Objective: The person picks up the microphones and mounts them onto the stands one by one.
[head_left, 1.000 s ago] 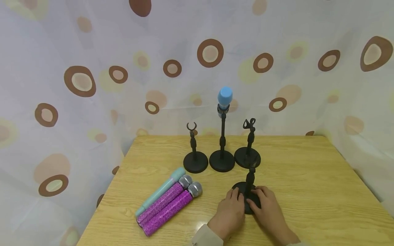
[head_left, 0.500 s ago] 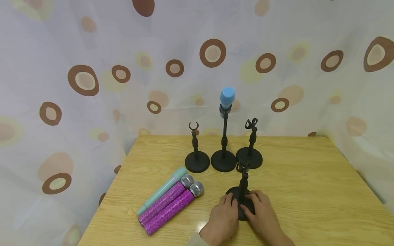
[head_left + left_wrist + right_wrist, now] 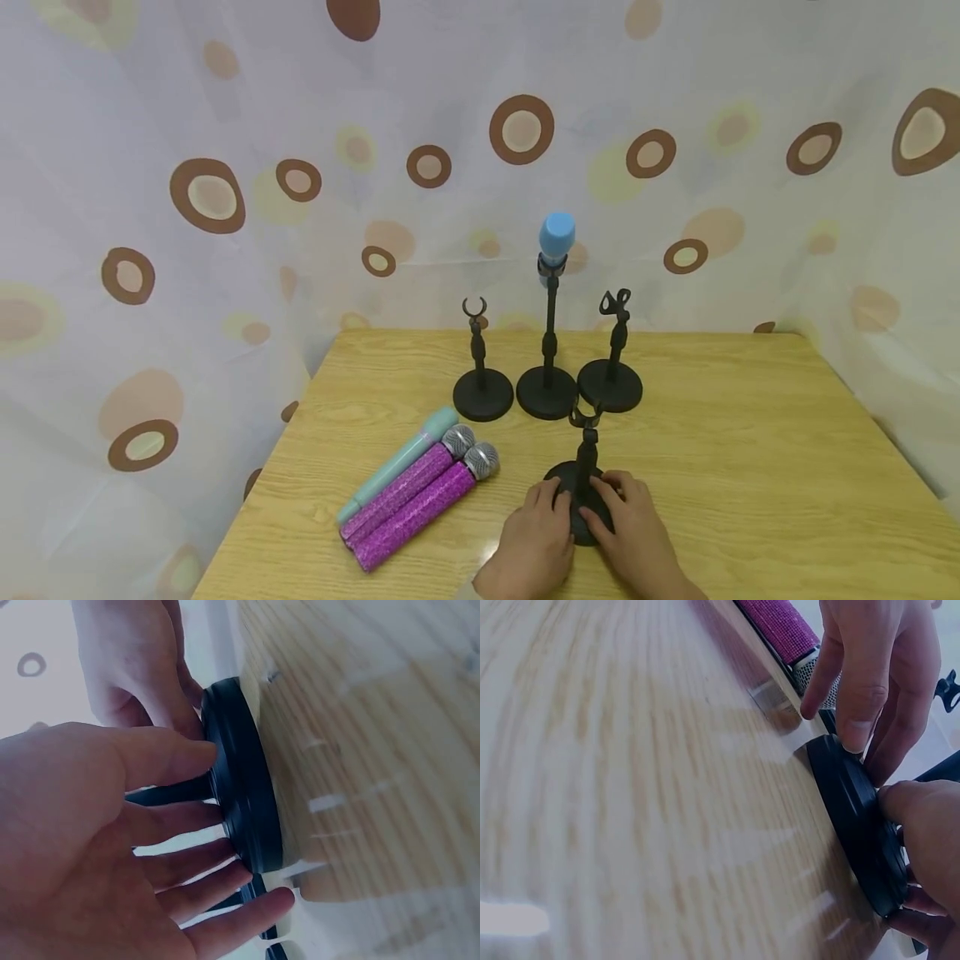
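Observation:
In front of me a short black microphone stand (image 3: 587, 458) stands upright on the table, its C-shaped clip holding nothing. My left hand (image 3: 534, 537) holds the left rim of its round base, thumb and fingers against it. On the opposite side my right hand (image 3: 639, 533) grips the rim, with thumb and fingers on the base. The left wrist view shows the base (image 3: 244, 780) edge-on, its underside at the wood. From the right wrist, the base (image 3: 855, 825) appears between both hands.
Behind stand a short stand (image 3: 483, 396), a taller stand (image 3: 547, 393) bearing a blue microphone (image 3: 557, 235), and another short stand (image 3: 610, 387). To the left, a teal microphone (image 3: 401, 462) and two purple glitter microphones (image 3: 397, 492) (image 3: 423, 521) lie side by side on the table (image 3: 750, 467).
Both hands have drawn the microphone stand toward me and slightly left, and its clip has turned so that its opening shows. The other stands and microphones keep their places; the view has shifted slightly.

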### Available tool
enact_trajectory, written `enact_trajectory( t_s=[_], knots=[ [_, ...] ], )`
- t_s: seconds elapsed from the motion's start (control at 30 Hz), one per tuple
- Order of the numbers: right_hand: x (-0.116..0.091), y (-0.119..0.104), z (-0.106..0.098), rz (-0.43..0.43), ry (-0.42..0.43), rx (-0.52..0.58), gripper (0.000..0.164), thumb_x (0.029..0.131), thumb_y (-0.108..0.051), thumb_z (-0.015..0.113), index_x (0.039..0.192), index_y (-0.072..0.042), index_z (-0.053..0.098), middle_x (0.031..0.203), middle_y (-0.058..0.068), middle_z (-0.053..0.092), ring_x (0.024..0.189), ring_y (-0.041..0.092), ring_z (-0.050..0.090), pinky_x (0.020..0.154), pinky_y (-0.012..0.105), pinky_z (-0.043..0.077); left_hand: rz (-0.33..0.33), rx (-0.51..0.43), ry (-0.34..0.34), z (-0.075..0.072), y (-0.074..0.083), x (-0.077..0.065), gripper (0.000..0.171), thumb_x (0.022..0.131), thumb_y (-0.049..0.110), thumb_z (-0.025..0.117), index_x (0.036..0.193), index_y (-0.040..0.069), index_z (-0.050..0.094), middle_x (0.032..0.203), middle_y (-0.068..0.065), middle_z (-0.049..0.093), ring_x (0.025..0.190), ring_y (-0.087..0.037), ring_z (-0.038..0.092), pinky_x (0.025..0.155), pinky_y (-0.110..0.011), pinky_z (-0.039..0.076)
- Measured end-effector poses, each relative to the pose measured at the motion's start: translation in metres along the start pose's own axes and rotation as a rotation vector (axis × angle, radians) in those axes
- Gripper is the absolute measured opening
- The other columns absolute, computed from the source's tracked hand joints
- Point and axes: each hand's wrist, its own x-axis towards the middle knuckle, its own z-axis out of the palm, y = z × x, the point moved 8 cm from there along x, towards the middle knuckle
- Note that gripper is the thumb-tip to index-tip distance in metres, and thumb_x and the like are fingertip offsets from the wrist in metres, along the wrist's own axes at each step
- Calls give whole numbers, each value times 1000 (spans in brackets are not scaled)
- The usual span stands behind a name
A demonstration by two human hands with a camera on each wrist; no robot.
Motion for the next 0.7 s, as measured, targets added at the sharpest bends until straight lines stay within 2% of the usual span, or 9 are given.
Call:
enact_trajectory(
  t_s=[0.13,0.27,0.37,0.47,0.6,0.7],
  knots=[
    [-2,-2,1,-6,3,-17,41,81,-23,83,114,-1,72,116,15,57,105,31,55,83,47,55,11,-92,-24,4,-5,-2,48,94,33,65,135,11,56,146,-7,49,133,-22,48,92,-30,56],
    [-3,-4,-1,-18,16,-21,40,80,-22,83,113,-2,73,116,14,57,104,30,56,82,46,55,-7,-253,-64,6,-15,-5,48,96,31,62,139,12,53,149,-6,46,137,-22,46,100,-35,53],
    [-3,-4,-2,-18,21,-22,40,80,-23,83,113,-3,73,116,13,57,104,30,56,82,46,56,-20,-367,-44,1,-25,-9,45,98,27,60,140,11,53,148,-8,47,136,-23,47,105,-38,50],
    [-2,-4,-2,-10,16,-10,40,81,-23,83,114,-3,73,117,14,57,106,31,56,83,48,56,-23,-402,71,-12,-38,-16,41,98,20,61,136,8,55,143,-11,50,132,-26,50,106,-41,48],
    [0,-4,-2,1,-5,5,40,82,-24,82,115,-3,72,119,14,57,109,32,56,85,50,56,-45,-355,287,-33,-61,-29,38,91,10,66,128,4,58,132,-14,55,124,-29,54,105,-44,47],
    [0,-4,-1,9,-25,9,40,83,-25,81,116,-3,72,121,14,57,110,32,55,86,50,55,-97,-312,433,-45,-81,-43,38,86,4,69,123,3,61,125,-13,59,118,-29,56,103,-44,48]
  ],
)
